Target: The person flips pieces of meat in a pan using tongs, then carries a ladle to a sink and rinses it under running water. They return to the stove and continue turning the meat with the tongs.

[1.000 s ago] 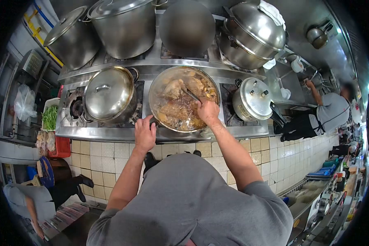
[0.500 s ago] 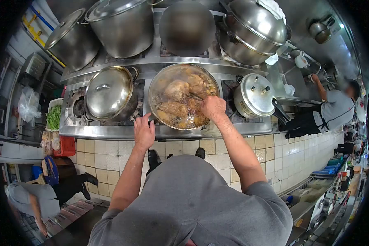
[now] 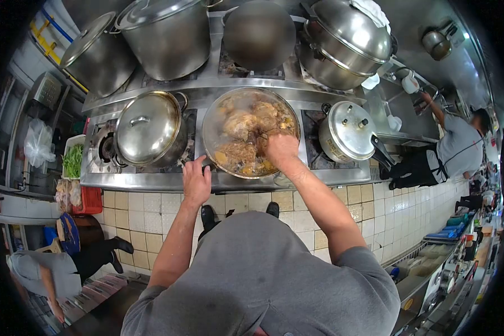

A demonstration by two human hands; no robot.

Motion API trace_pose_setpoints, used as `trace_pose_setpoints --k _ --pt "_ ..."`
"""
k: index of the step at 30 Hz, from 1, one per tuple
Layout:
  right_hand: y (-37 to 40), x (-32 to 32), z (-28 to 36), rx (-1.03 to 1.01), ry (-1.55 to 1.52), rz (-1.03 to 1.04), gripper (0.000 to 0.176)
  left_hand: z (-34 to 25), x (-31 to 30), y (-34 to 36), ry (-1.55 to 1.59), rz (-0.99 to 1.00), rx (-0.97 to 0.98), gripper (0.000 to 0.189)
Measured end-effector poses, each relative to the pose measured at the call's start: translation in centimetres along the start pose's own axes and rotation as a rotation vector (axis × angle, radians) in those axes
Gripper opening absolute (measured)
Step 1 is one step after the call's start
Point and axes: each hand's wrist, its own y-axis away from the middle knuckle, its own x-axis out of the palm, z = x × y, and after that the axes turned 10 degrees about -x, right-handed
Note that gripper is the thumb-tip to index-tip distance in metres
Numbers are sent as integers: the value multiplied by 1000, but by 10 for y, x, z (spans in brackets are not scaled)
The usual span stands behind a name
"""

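Observation:
A wide round pan [image 3: 207,147] on the stove holds large browned pieces of meat [image 3: 239,124] in bubbling brown liquid, with steam above. Over its right part is my right hand [image 3: 282,149], closed round the handle of a utensil whose far end is hidden among the meat. My left hand [image 3: 197,180] rests on the stove's front edge [image 3: 145,180], just left of the pan, its fingers apart and nothing in it. Left of the pan stands a lidded pot [image 3: 146,129]; a pressure cooker [image 3: 350,131] stands to the right.
Tall lidded pots [image 3: 165,42] and a stacked steamer [image 3: 347,42] line the back. A co-worker [image 3: 459,147] stands at the sink on the right; another person [image 3: 47,271] is at lower left. Greens [image 3: 73,161] sit in a box at the left.
My right hand has moved slightly left over the pan with the utensil, and the meat has shifted. The co-worker at the sink has raised an arm towards a white container. My left hand is unmoved.

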Motion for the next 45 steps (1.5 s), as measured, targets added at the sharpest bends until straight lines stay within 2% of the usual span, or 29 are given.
trace_pose_setpoints --k 5,9,12,15,17,20,21,22,24,26,28,30,31,33,35,37,39,41,43,44,45 --pt "-28 28 -6 -3 55 -114 20 -3 -2 0 1 15 -10 41" --pt "-40 17 -5 -29 38 -44 22 -3 -3 0 -5 12 -8 41" --pt "-41 12 -9 -52 58 -117 21 -4 -3 1 -10 -3 5 41" --pt "-29 4 -17 66 -23 -214 19 -5 -3 0 18 -10 5 41" --pt "-15 -3 -18 49 -38 -380 29 -7 -4 0 36 -5 2 41" --pt "-1 -8 4 32 -144 -348 29 -6 -3 1 52 33 5 41" --pt "6 -15 17 36 -191 -384 19 -7 -6 2 48 52 -2 41" --pt "5 -4 20 61 -185 -391 19 -7 -8 0 45 67 -5 42" --pt "3 12 19 58 -168 -263 25 -3 -14 -2 75 97 31 43" --pt "20 6 29 175 -183 -254 30 0 -22 -6 28 179 79 46" --pt "38 13 40 236 -335 -540 31 6 -22 -13 29 258 172 49" --pt "58 20 50 370 -368 -390 31 14 -19 -17 39 251 294 50" --pt "73 15 62 420 -359 -398 31 19 -18 -17 35 281 329 51" --pt "96 34 80 560 -489 -568 36 21 -21 -23 30 317 405 51" --pt "127 55 90 631 -512 -661 39 22 -26 -21 -47 357 349 53" --pt "177 74 95 718 -542 -921 36 19 -31 -19 -66 354 386 54" --pt "231 102 93 883 -547 -906 38 21 -29 -18 -84 339 408 55" --pt "286 137 86 1150 -631 -779 41 20 -27 -16 -79 327 357 61" --pt "343 204 74 1300 -702 -714 47 25 -22 -15 -75 283 345 65" --pt "372 230 72 1367 -713 -599 47 25 -21 -9 -69 248 332 69" --pt "403 255 70 1431 -720 -481 47 19 -26 1 -98 271 238 78"
